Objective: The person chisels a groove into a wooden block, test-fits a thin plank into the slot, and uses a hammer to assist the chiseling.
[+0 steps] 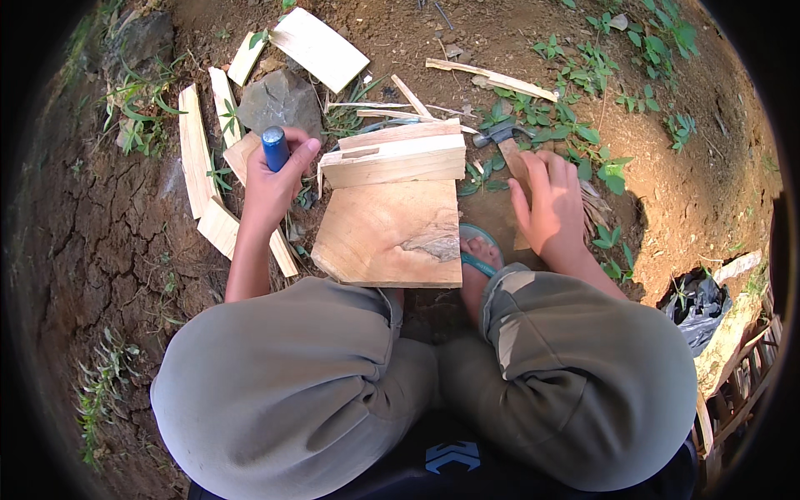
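Observation:
My left hand (279,179) is closed around the blue handle of a chisel (275,148), its metal-capped end pointing up; the blade is hidden. My right hand (552,204) has its fingers stretched out and apart, over or against the wooden handle of a hammer (513,162). Whether they touch I cannot tell. The hammer lies on the ground with its dark head away from me. Between my hands sits a thick wooden block (387,229) with a pale, cracked patch. A squared piece of pale wood (396,162) rests across its far edge.
Split wood strips (196,154) lie left of the block near a grey stone (281,104). A flat pale board (319,50) lies beyond. My sandalled foot (481,250) is beside the block. Green plants (583,75) grow at right, and a black plastic bag (698,308) lies lower right.

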The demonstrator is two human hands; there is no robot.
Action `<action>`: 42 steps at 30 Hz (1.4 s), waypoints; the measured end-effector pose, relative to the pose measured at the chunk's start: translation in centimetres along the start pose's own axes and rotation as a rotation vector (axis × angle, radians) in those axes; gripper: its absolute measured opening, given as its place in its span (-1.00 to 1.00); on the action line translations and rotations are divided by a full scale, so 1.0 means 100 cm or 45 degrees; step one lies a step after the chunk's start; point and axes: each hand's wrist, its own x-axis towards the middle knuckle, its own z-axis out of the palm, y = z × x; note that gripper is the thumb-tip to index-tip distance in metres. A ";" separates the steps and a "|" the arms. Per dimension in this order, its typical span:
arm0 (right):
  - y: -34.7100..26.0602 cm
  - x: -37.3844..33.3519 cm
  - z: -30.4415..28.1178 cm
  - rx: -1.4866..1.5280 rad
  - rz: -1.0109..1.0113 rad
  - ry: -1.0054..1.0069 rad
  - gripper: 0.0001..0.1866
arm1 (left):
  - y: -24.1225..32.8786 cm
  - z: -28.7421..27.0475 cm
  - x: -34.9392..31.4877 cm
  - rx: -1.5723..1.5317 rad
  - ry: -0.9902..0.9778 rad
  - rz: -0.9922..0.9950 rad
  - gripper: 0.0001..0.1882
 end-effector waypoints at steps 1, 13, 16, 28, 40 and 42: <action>-0.002 0.015 0.002 0.135 -0.093 0.017 -0.53 | -0.002 -0.003 -0.004 -0.009 0.022 0.003 -0.81; -0.011 0.080 0.048 0.347 -0.222 -0.484 -0.44 | -0.015 -0.014 -0.043 -0.033 0.109 -0.053 -0.80; -0.013 0.075 0.051 0.419 -0.115 -0.524 -0.48 | -0.017 -0.018 -0.057 0.145 0.084 -0.004 -0.81; -0.031 0.076 0.008 -0.267 -0.705 -0.695 -0.54 | -0.025 -0.061 -0.085 0.252 0.043 0.087 -0.76; -0.072 0.102 0.009 -0.374 -0.855 -0.745 -0.26 | -0.044 -0.029 -0.070 0.212 -0.056 0.126 -0.79; -0.071 0.097 0.023 -0.393 -0.848 -0.737 -0.22 | -0.049 -0.034 -0.069 0.177 0.040 0.169 -0.75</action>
